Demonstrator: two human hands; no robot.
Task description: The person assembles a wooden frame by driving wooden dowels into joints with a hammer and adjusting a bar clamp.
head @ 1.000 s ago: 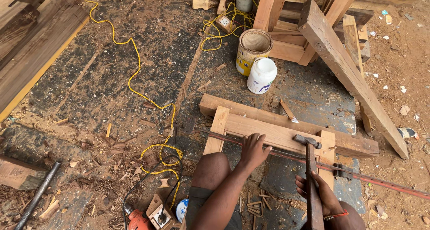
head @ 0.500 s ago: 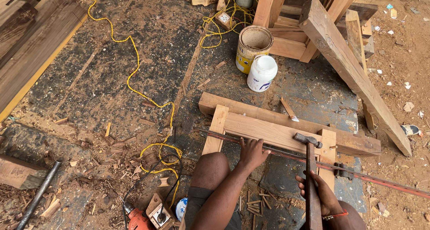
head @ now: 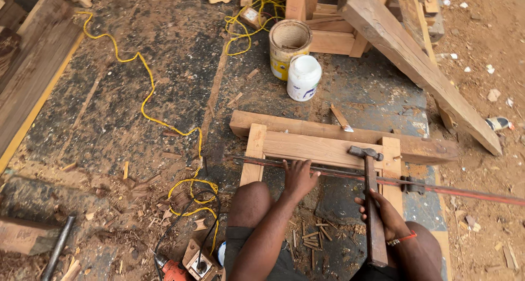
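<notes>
A wooden frame [head: 322, 147] of light planks lies on the dirty floor in front of my knees. My left hand [head: 299, 178] presses flat on its near edge, over a long red metal bar clamp [head: 470, 194] that runs across the frame. My right hand [head: 385, 215] grips the wooden handle of a hammer [head: 371, 204]. The hammer's steel head [head: 365, 152] rests on or just above the frame's right side.
A yellow tin [head: 289, 48] and a white plastic jar [head: 303, 77] stand beyond the frame. Heavy timber beams [head: 415, 62] lean at the upper right. A yellow cord [head: 143, 103] snakes across the floor to an orange power drill [head: 174, 269]. Planks [head: 27, 78] lie left.
The hammer head has come down slightly onto the frame's right side. My left hand stays pressed on the frame. The view has shifted a little.
</notes>
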